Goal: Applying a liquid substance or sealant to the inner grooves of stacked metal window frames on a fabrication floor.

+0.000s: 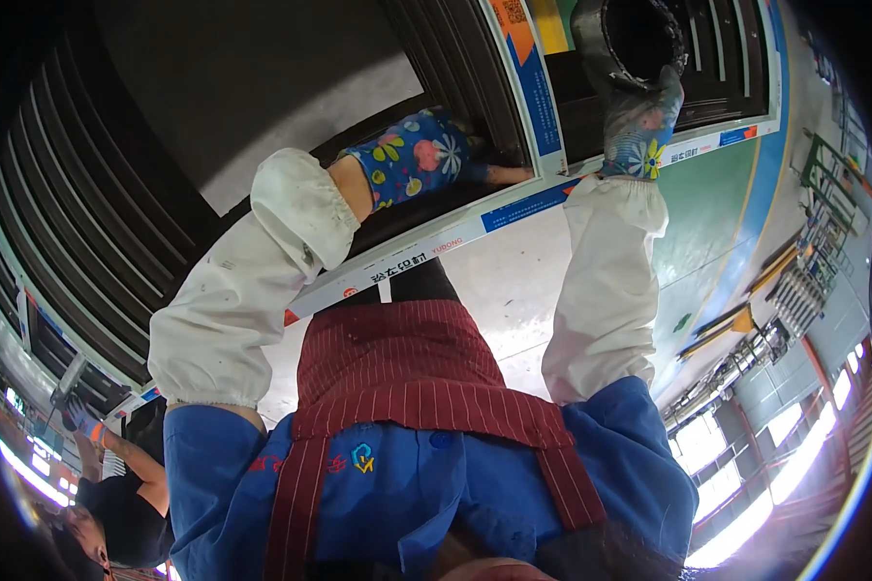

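My right hand (644,116), in a grey glove with a floral cuff, is closed round the lower edge of a wide, dark grey roll of tape (599,46). Its hollow core faces up toward me. My left hand (484,160) reaches across the near side of a dark brown metal frame (455,58). One bare finger stretches along the inner corner, touching the frame; the other fingers are lost in shadow. White film with blue and orange print (523,208) covers the frame's near edge, just below both hands.
Dark ribbed panels (97,194) lie to the left. At the lower left, another person (121,494) in black reaches toward the same stack. Racks with metal parts (785,300) stand at the right beyond a green and blue floor (712,223).
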A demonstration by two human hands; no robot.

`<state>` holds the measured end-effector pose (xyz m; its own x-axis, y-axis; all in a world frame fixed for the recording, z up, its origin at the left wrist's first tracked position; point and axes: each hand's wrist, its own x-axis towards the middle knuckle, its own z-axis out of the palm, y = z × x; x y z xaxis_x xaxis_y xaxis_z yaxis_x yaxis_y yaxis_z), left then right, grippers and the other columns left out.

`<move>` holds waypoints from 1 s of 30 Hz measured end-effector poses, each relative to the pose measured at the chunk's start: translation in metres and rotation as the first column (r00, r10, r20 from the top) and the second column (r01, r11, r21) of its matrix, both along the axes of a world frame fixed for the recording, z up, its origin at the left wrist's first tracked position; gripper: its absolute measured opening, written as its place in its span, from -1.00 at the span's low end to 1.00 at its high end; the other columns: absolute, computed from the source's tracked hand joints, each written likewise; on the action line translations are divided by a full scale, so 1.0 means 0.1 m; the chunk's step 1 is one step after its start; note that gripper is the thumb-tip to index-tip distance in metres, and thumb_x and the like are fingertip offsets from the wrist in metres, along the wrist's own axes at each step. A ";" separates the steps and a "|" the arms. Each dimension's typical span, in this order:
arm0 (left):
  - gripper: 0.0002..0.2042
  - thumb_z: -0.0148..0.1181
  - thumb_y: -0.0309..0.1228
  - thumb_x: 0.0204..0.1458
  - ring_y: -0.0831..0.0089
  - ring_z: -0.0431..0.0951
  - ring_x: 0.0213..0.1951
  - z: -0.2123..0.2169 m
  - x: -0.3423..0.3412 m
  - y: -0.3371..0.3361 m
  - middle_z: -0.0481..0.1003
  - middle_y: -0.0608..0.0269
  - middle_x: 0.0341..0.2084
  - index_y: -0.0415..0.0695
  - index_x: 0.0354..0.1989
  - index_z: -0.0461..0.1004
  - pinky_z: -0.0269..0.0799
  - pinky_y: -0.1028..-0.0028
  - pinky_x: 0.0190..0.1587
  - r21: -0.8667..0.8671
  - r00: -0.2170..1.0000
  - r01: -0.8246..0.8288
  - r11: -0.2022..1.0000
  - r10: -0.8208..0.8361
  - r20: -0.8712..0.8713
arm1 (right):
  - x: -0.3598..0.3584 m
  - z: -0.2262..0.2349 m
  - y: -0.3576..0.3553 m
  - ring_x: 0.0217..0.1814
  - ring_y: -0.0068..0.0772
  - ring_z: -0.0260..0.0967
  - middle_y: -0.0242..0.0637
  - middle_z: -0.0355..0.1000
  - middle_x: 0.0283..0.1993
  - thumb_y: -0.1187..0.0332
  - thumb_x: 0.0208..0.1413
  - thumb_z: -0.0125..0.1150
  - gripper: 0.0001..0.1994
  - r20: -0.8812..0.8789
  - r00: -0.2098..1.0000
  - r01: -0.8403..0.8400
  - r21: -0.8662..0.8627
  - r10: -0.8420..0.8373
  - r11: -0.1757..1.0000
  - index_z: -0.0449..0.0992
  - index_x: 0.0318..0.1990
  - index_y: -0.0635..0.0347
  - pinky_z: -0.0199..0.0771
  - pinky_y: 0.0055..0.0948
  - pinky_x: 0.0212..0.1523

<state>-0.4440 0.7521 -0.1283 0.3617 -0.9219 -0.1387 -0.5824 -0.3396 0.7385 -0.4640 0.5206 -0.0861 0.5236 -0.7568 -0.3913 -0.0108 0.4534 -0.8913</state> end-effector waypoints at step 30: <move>-0.77 -0.07 -0.35 0.04 0.16 0.46 -0.36 0.02 0.14 0.19 0.46 0.09 -0.38 -0.05 -0.18 0.45 0.39 0.37 -0.31 -0.139 0.977 0.093 0.986 -0.117 -0.179 | 0.02 0.07 0.06 0.14 -0.02 0.16 -0.17 0.15 0.17 0.03 0.05 -0.07 -0.48 0.078 0.996 -0.035 -0.149 0.047 0.988 0.16 0.17 -0.02 0.35 0.02 -0.04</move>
<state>-0.4304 0.7712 -0.1265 0.2407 -0.9679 -0.0717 -0.4578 -0.1784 0.8710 -0.4615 0.5266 -0.0794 0.5805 -0.7804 -0.2323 0.0482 0.3177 -0.9470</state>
